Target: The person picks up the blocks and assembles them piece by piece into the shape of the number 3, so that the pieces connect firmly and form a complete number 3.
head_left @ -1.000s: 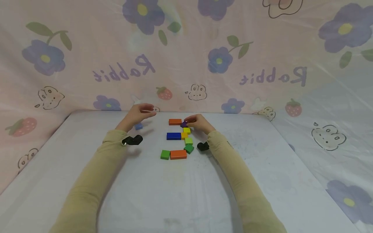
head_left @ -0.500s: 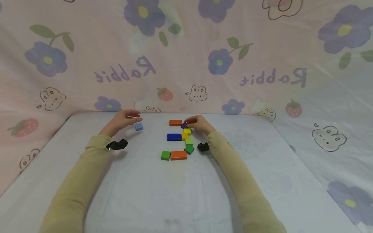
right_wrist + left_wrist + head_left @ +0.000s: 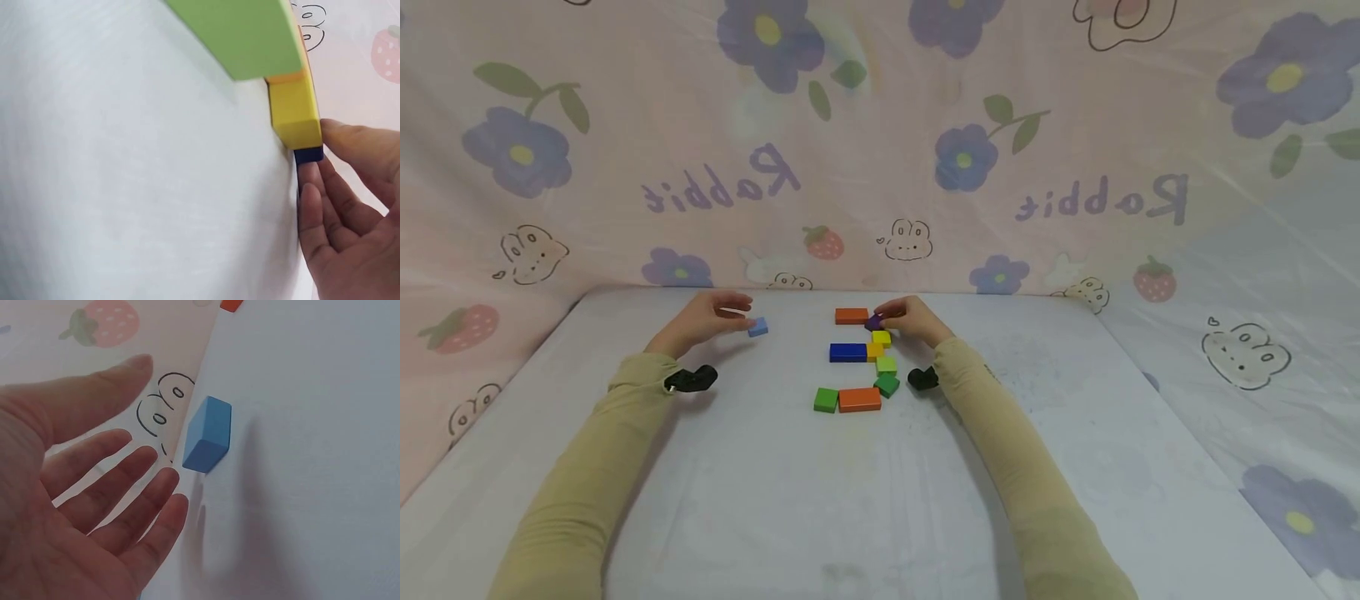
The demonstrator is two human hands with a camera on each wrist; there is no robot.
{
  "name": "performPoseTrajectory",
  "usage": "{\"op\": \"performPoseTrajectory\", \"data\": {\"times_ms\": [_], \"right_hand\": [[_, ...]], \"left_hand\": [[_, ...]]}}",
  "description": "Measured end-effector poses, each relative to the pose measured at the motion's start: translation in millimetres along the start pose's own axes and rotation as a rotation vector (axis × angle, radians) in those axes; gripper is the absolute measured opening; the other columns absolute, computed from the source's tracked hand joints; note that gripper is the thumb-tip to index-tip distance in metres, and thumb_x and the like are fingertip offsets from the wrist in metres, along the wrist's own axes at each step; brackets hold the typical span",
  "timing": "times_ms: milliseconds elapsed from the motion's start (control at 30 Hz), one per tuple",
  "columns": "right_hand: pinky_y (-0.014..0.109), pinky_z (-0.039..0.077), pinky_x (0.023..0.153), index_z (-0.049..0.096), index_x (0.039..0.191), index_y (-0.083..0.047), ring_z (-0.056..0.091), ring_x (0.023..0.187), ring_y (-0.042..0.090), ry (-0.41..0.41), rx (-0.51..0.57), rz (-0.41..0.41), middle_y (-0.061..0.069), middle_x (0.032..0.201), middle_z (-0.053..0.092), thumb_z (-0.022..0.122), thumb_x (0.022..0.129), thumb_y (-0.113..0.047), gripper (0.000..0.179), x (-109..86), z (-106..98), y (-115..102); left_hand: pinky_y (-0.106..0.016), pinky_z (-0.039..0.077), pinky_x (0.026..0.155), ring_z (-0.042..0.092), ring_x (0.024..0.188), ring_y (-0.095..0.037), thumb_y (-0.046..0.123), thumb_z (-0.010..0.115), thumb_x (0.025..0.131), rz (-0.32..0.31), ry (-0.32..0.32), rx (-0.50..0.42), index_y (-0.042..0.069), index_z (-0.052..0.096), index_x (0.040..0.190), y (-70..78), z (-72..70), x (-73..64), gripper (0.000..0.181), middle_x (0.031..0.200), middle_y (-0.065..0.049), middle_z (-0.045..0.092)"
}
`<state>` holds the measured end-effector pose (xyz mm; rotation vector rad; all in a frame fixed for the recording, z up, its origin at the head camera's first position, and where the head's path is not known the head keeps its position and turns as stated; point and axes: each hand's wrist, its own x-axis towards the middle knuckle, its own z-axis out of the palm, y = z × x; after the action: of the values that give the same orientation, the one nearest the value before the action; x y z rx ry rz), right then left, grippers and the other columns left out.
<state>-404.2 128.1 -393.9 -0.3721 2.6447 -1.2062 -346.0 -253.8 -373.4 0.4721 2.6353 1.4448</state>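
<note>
My left hand (image 3: 703, 319) is beside a light blue block (image 3: 759, 327) on the left part of the table. In the left wrist view the thumb and fingers are spread, and the blue block (image 3: 209, 434) stands just past the fingertips with a gap. My right hand (image 3: 913, 319) pinches a small purple block (image 3: 873, 322) at the right end of an orange block (image 3: 852, 316). In the right wrist view its fingers (image 3: 312, 215) reach round the dark block (image 3: 308, 154), partly hidden behind a yellow block (image 3: 295, 115).
Below the purple block, a column runs through yellow (image 3: 881, 339), amber (image 3: 875, 352), lime (image 3: 886, 366) and dark green (image 3: 887, 384) blocks. A dark blue block (image 3: 847, 353) joins the amber one. Nearest me lie a green block (image 3: 826, 400) and an orange block (image 3: 860, 400).
My left hand has moved left and then lowered to the light blue block, which it no longer covers. My right hand has stayed at the purple block.
</note>
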Motion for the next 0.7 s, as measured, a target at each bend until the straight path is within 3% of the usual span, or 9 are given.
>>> {"op": "performPoseTrajectory", "data": {"times_ms": [233,533,700], "right_hand": [[0.039,0.042,0.095,0.066,0.12,-0.014,0.054,0.105,0.024,-0.005,0.004,0.015,0.006,0.116,0.063,0.063,0.093,-0.016,0.027,0.4,-2.2,-0.2],[0.039,0.041,0.096,0.066,0.121,-0.016,0.053,0.106,0.023,-0.006,0.017,0.028,0.005,0.116,0.062,0.063,0.093,-0.018,0.028,2.8,-3.8,-1.2],[0.039,0.041,0.096,0.066,0.12,-0.015,0.053,0.106,0.023,-0.012,0.01,0.017,0.005,0.115,0.063,0.064,0.092,-0.017,0.028,4.3,-1.4,1.2]], "left_hand": [[-0.042,0.041,0.095,0.049,0.121,-0.039,0.015,0.074,0.085,-0.026,-0.017,-0.025,-0.007,0.044,0.136,-8.6,0.5,4.4,0.063,0.136,-0.026,0.047],[-0.032,0.045,0.089,0.054,0.115,-0.037,0.013,0.075,0.083,-0.042,0.012,0.024,-0.006,0.049,0.132,-17.3,4.6,12.7,0.059,0.13,-0.025,0.052],[-0.035,0.046,0.089,0.056,0.112,-0.036,0.008,0.076,0.082,-0.062,0.034,0.047,-0.007,0.052,0.13,-19.0,9.3,13.4,0.055,0.127,-0.025,0.055]]}}
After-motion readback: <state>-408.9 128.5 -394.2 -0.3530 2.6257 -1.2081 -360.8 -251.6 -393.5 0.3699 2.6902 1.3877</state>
